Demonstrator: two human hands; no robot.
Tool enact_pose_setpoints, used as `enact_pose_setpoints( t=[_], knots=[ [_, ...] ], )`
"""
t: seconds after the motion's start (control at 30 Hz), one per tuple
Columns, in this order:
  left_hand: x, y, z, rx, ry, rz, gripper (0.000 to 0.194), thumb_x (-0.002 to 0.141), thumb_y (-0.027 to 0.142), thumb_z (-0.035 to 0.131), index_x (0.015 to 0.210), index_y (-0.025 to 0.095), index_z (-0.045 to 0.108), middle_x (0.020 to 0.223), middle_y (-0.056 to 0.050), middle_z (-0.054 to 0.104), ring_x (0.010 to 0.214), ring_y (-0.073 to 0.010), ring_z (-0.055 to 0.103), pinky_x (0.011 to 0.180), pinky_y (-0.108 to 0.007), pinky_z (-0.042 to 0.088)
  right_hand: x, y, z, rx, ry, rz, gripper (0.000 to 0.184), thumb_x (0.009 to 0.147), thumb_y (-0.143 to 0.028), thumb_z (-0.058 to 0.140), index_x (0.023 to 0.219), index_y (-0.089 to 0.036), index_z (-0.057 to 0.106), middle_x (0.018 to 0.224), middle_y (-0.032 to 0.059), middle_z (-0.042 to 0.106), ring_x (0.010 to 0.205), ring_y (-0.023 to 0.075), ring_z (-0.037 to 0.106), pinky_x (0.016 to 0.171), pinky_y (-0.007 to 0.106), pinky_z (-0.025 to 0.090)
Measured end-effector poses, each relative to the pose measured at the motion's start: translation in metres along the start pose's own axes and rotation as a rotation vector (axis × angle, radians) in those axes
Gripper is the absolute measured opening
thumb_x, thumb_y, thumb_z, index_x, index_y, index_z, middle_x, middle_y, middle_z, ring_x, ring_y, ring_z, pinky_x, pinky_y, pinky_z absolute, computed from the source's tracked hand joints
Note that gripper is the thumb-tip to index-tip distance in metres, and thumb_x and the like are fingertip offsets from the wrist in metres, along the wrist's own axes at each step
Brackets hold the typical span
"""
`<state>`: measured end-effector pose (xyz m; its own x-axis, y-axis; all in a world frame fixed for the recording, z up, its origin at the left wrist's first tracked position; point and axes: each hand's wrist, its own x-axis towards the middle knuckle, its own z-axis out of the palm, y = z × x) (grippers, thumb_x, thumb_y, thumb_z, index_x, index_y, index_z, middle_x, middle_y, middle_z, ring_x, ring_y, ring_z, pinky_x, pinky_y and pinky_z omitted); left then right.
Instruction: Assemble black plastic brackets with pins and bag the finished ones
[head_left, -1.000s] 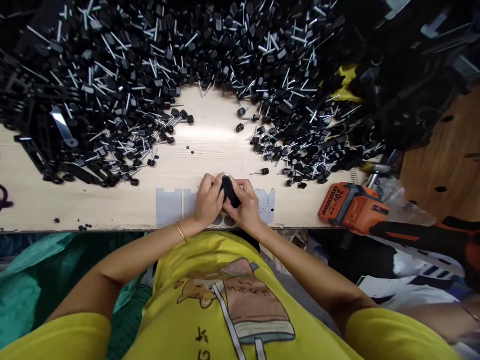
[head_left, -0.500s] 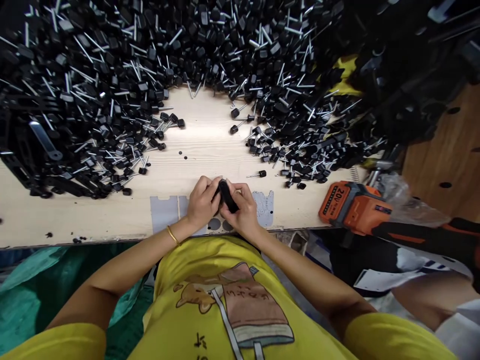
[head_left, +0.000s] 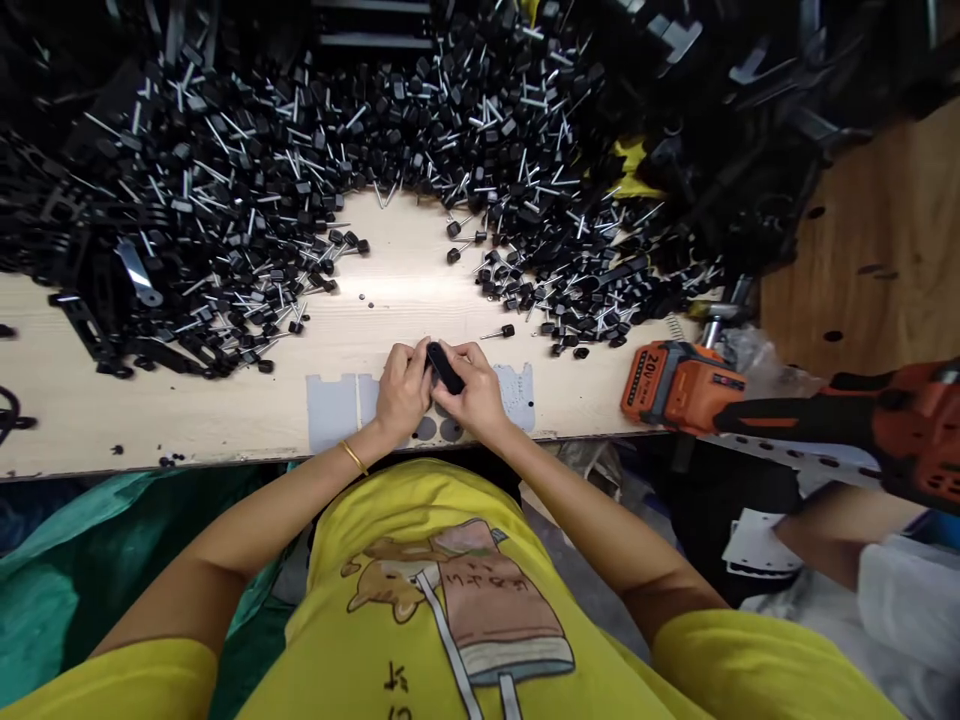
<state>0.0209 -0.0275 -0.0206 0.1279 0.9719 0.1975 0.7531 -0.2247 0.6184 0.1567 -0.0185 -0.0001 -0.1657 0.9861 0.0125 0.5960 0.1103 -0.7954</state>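
A black, elongated part with a rounded end [head_left: 445, 368] is held between my two hands, just above the front of the wooden bench. My right hand [head_left: 477, 395] is closed round its right side, thumb and fingers gripping it. Against its upper left end press the bent fingers of my left hand [head_left: 403, 392]; what lies between those fingertips is partly hidden. Grey patches [head_left: 332, 408] and dark round discs [head_left: 451, 429] lie on the bench beneath my hands. A single black-headed metal pin [head_left: 508, 331] rests just beyond my right hand.
A large heap of black-headed metal pins [head_left: 420, 130] spreads across the back of the bench [head_left: 405, 270]. Black flat brackets [head_left: 90, 330] lie at the left. An orange cordless power tool [head_left: 675, 385] sits at the right edge, near clear plastic [head_left: 757, 360].
The camera view has shifted, bringing more of the orange tool into sight. The black part has turned slightly in my hands, showing more of its long face. Both hands keep their grip.
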Motion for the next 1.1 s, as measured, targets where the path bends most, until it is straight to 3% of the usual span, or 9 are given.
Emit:
enact_pose_setpoints(
  t=[0.27, 0.4, 0.47, 0.57, 0.63, 0.7, 0.87, 0.97, 1.1],
  knots=[
    [-0.002, 0.004, 0.004, 0.061, 0.051, -0.043, 0.038, 0.09, 0.016, 0.042, 0.128, 0.018, 0.046, 0.087, -0.005, 0.045, 0.08, -0.0183, 0.049, 0.07, -0.031, 0.047, 0.002, -0.004, -0.002, -0.019, -0.083, 0.024, 0.054, 0.073, -0.017, 0.055, 0.126, -0.02, 0.056, 0.101, 0.0067, 0.057, 0.089, 0.019, 0.06, 0.078, 0.032, 0.054],
    [-0.006, 0.0, -0.007, 0.105, 0.118, -0.067, 0.05, 0.086, 0.012, 0.045, 0.135, 0.016, 0.041, 0.097, -0.01, 0.048, 0.089, -0.0218, 0.051, 0.076, -0.037, 0.048, 0.025, 0.005, -0.037, 0.022, -0.283, -0.03, 0.038, 0.081, -0.031, 0.059, 0.117, -0.02, 0.063, 0.101, 0.0066, 0.062, 0.075, 0.015, 0.06, 0.069, 0.031, 0.053],
    [-0.009, -0.002, -0.018, 0.22, 0.185, -0.071, 0.057, 0.084, 0.008, 0.046, 0.139, 0.018, 0.037, 0.112, -0.017, 0.048, 0.104, -0.0276, 0.049, 0.084, -0.045, 0.044, 0.05, 0.014, -0.067, -0.098, -0.181, 0.055, 0.031, 0.084, -0.036, 0.055, 0.106, -0.017, 0.067, 0.098, 0.0081, 0.065, 0.067, 0.0145, 0.058, 0.068, 0.033, 0.052],
    [-0.006, 0.0, -0.036, 0.315, -0.045, 0.153, 0.064, 0.08, -0.002, 0.044, 0.136, 0.028, 0.041, 0.13, -0.016, 0.047, 0.122, -0.031, 0.043, 0.096, -0.053, 0.035, 0.098, 0.026, -0.105, -0.419, 0.109, 0.31, 0.031, 0.087, -0.039, 0.049, 0.09, -0.015, 0.069, 0.091, 0.0126, 0.067, 0.083, 0.0236, 0.062, 0.079, 0.042, 0.049],
    [0.004, 0.004, -0.047, 0.28, -0.31, 0.345, 0.061, 0.077, -0.004, 0.045, 0.129, 0.028, 0.049, 0.13, -0.011, 0.052, 0.126, -0.0284, 0.043, 0.102, -0.053, 0.03, 0.128, 0.031, -0.118, -0.555, 0.138, 0.507, 0.039, 0.085, -0.046, 0.05, 0.084, -0.012, 0.068, 0.09, 0.0176, 0.067, 0.093, 0.031, 0.062, 0.083, 0.048, 0.047],
    [0.017, 0.008, -0.056, 0.264, -0.459, 0.43, 0.05, 0.078, -0.002, 0.047, 0.119, 0.024, 0.055, 0.123, -0.011, 0.058, 0.123, -0.0269, 0.047, 0.105, -0.052, 0.028, 0.151, 0.034, -0.122, -0.606, 0.115, 0.623, 0.045, 0.081, -0.052, 0.054, 0.089, -0.009, 0.066, 0.096, 0.0216, 0.066, 0.099, 0.0346, 0.061, 0.085, 0.05, 0.046],
    [0.038, 0.006, -0.064, 0.341, -0.476, 0.371, 0.028, 0.084, 0.004, 0.045, 0.103, 0.017, 0.061, 0.105, -0.012, 0.063, 0.098, -0.0246, 0.058, 0.093, -0.045, 0.039, 0.159, 0.038, -0.131, -0.667, 0.093, 0.668, 0.051, 0.076, -0.048, 0.061, 0.104, -0.005, 0.061, 0.108, 0.0253, 0.061, 0.107, 0.0348, 0.059, 0.087, 0.048, 0.046],
    [0.032, -0.001, -0.061, 0.33, -0.41, 0.329, 0.025, 0.086, 0.007, 0.045, 0.102, 0.018, 0.061, 0.098, -0.011, 0.064, 0.094, -0.0247, 0.057, 0.089, -0.043, 0.04, 0.147, 0.041, -0.137, -0.726, 0.129, 0.674, 0.048, 0.076, -0.041, 0.06, 0.108, -0.004, 0.058, 0.109, 0.0257, 0.061, 0.106, 0.0353, 0.059, 0.087, 0.047, 0.047],
    [0.023, -0.004, -0.054, 0.322, -0.323, 0.265, 0.024, 0.084, 0.009, 0.048, 0.102, 0.018, 0.061, 0.098, -0.011, 0.064, 0.095, -0.0271, 0.056, 0.087, -0.044, 0.038, 0.142, 0.045, -0.138, -0.746, 0.138, 0.65, 0.064, 0.07, -0.031, 0.066, 0.124, -0.004, 0.044, 0.11, 0.0242, 0.062, 0.105, 0.0355, 0.06, 0.087, 0.048, 0.047]
  ],
)
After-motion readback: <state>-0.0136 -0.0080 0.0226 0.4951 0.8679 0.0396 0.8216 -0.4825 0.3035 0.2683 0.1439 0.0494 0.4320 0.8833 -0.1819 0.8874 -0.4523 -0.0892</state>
